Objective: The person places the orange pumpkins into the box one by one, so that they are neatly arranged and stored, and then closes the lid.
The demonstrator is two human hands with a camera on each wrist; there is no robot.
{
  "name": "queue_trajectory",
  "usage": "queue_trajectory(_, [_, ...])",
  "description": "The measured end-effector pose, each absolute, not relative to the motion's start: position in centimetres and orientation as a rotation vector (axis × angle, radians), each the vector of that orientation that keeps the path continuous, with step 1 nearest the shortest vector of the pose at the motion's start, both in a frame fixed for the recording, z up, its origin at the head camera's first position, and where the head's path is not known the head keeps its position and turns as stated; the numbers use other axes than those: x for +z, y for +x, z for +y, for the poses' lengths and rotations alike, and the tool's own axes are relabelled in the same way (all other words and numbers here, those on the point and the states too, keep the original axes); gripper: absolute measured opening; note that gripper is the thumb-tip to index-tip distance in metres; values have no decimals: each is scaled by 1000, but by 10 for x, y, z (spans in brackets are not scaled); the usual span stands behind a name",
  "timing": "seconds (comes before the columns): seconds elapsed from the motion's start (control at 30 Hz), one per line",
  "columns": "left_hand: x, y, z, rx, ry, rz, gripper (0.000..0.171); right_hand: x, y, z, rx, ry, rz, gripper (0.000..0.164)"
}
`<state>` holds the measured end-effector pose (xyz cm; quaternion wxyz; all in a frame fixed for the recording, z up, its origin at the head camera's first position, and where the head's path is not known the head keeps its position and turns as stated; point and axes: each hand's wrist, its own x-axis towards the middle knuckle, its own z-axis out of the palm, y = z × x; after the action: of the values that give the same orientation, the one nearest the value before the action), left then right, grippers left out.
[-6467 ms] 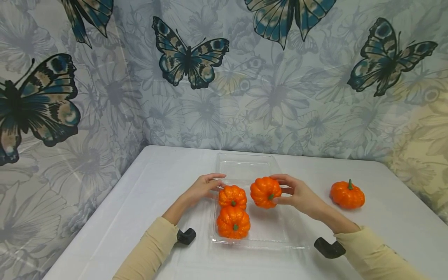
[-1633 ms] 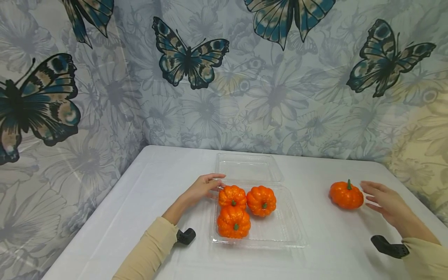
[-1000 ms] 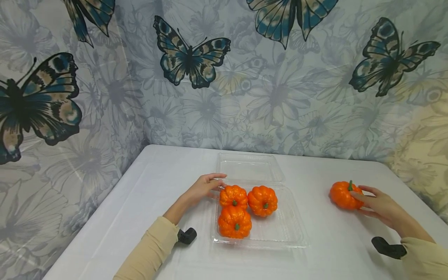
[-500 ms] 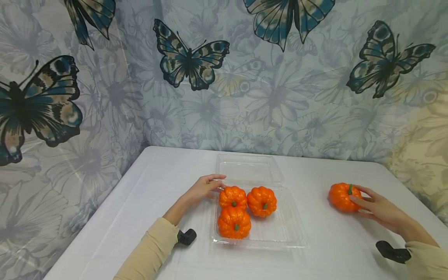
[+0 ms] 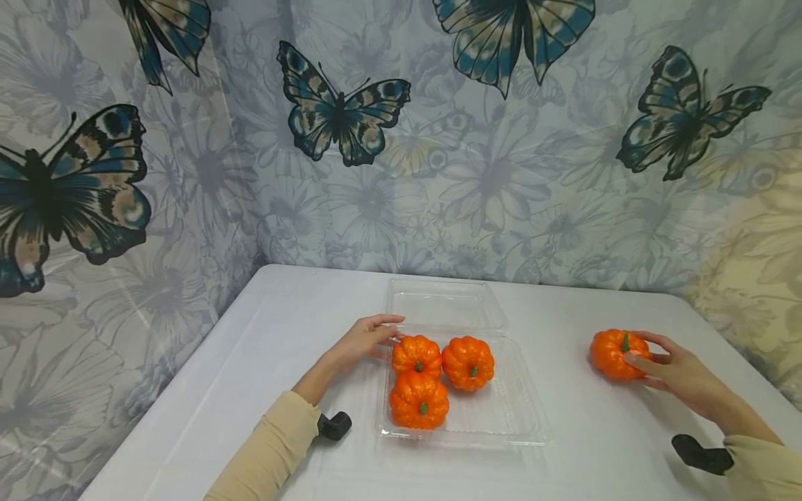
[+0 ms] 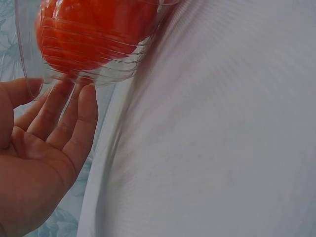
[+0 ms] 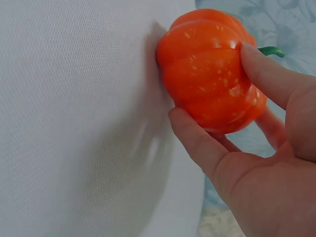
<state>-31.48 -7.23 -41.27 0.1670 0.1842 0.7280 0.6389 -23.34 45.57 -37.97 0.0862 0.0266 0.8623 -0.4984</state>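
Note:
My right hand [image 5: 679, 369] grips an orange toy pumpkin [image 5: 617, 353] with a green stem at the right of the table. In the right wrist view, the thumb presses the pumpkin's [image 7: 210, 74] stem side and the fingers reach round its lower side. At the centre lies a clear plastic container [image 5: 510, 410], where a back left pumpkin [image 5: 415, 353], a front left pumpkin [image 5: 418, 402] and a back right pumpkin [image 5: 466, 362] sit. My left hand [image 5: 363, 343] touches the container's back left corner with nearly straight fingers. Close up, its fingertips [image 6: 88, 96] lie against the ribbed plastic wall.
The container's clear lid [image 5: 447, 306] lies folded back behind it. A white cloth covers the table [image 5: 301, 306]. Butterfly-printed fabric [image 5: 501, 209] stands behind and to the left. Black mounts [image 5: 702, 456] sit at both wrists.
My right hand has put a pumpkin in the container's back right, moved right and taken hold of the pumpkin there. The left hand has stayed at the container's corner.

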Motion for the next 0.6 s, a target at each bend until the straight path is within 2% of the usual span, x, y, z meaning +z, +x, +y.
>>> queue_trajectory(0.23, [-412,-313,-74,1818,528,2074,41,-380,-232,455,-1454,78,2610,77])
queue_trajectory(0.6, [-413,-314,-73,1810,533,2076,41,-377,-231,449,-1572,108,2567,82])
